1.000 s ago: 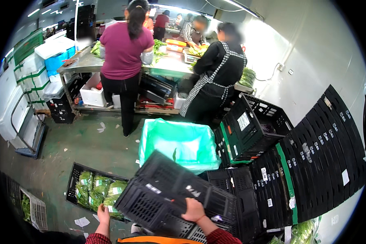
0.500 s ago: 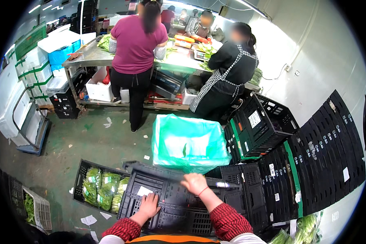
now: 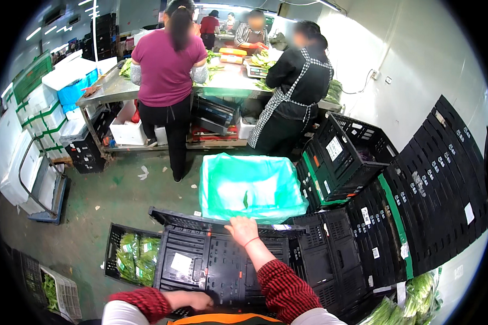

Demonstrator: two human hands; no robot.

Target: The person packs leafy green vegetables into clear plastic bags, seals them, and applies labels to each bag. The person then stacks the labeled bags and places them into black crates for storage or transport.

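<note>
A black folding crate (image 3: 222, 265) lies in front of me, its floor showing and its far side panel (image 3: 200, 219) tilted up. My right hand (image 3: 243, 230) has its fingers curled over the upper edge of that panel. At the crate's near left edge is my left hand (image 3: 195, 300), closed on the near side, with its fingertips partly hidden. A white label (image 3: 181, 264) lies on the crate floor. Just beyond the raised panel stands a container lined with a green plastic bag (image 3: 249, 189), a dark leaf scrap inside it.
To the left, a black crate (image 3: 111, 254) holds bagged green vegetables (image 3: 135, 257). Stacked folded crates (image 3: 434, 200) line the right wall, with leafy bundles (image 3: 406, 303) below. Two people (image 3: 165, 70) (image 3: 298, 92) work at a metal table (image 3: 111, 89) beyond; a trolley (image 3: 51, 200) stands far left.
The crate's far panel has swung up from lying flat, with my right hand at its edge. My left hand has moved back from the crate floor to the near edge, fingers now curled.
</note>
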